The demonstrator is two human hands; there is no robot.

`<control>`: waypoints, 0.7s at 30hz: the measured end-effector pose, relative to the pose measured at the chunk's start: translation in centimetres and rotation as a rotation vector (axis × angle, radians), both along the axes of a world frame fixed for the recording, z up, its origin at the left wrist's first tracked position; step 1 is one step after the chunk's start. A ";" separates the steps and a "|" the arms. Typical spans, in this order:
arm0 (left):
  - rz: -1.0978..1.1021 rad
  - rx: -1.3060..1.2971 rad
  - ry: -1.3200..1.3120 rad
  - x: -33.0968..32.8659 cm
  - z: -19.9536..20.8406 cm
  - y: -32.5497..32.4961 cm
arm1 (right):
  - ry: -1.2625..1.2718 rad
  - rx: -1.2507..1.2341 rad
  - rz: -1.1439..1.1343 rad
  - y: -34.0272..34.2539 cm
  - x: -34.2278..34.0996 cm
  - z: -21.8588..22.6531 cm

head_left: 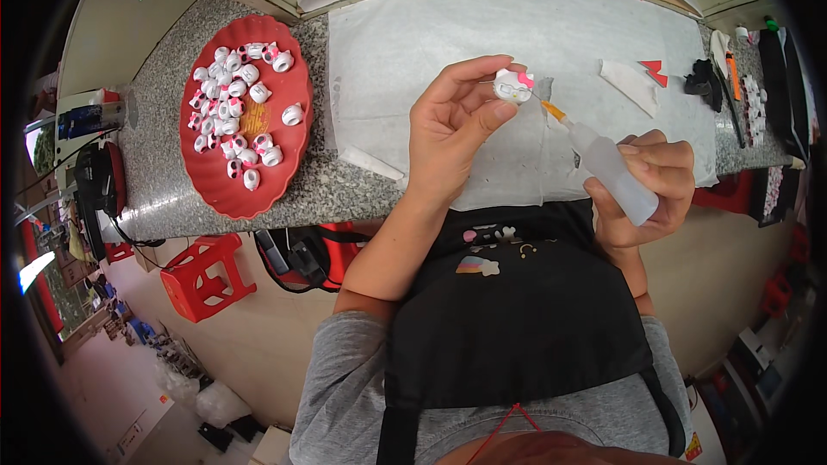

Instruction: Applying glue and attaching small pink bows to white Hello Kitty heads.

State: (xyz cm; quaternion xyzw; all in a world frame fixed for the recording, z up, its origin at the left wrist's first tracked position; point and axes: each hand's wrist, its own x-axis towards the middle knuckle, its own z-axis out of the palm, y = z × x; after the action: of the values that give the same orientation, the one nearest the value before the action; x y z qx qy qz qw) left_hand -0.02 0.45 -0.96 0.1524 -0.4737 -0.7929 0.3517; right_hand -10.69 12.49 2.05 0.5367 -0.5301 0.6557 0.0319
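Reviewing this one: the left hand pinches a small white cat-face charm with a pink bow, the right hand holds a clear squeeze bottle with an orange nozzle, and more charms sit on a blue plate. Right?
Not quite: the round plastic plate holding the charms is red, not blue, as the head view shows. The rest stands.

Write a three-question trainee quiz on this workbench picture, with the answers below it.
1. True or false: the left hand holds a small white figure with a pink bow.
2. What does the right hand hold? A) scissors B) a squeeze bottle with an orange nozzle C) a brush
3. Fill in: the other small white figures lie on a red ____.

Key: 1 true; 2 B; 3 tray.
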 end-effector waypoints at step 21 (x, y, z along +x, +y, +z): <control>0.116 -0.359 -0.121 -0.2 -0.2 0.3 | -0.025 0.076 -0.050 -0.3 0.8 0.1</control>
State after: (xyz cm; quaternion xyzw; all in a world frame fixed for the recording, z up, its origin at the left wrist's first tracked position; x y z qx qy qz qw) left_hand -0.20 0.72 -1.12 0.1616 -0.6182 -0.6634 0.3893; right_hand -9.85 12.20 2.12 0.5157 -0.5682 0.6409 0.0214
